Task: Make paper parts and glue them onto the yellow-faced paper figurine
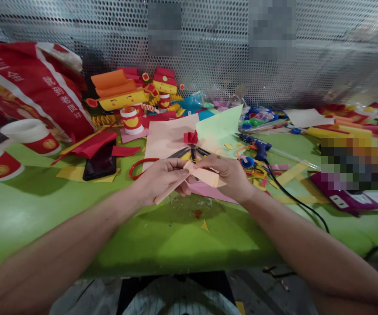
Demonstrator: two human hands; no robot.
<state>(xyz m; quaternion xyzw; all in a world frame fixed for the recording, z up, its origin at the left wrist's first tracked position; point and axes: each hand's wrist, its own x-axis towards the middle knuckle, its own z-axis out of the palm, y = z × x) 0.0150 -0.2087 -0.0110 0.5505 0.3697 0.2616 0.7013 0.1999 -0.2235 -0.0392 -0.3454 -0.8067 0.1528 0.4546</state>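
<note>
Above the green table, my left hand (161, 179) and my right hand (230, 173) are both closed on a peach paper strip (206, 176). The strip is bent near its middle, with one arm slanting down to the left past my left fingers and the other under my right thumb. Just behind my left hand lie scissors with a red handle (136, 168). A folded red paper piece (190, 137) rests beyond my fingers on a pale pink sheet (162, 135). Pink paper (211, 191) shows below my hands.
A blue glue gun (257, 146) trails a black cable (295, 199) at right. Paper figures (123, 98) stand at the back. Left are a phone (100, 162), paper cups (33, 136) and a red bag (44, 87). A perforated metal screen (208, 65) rises behind the table (126, 245).
</note>
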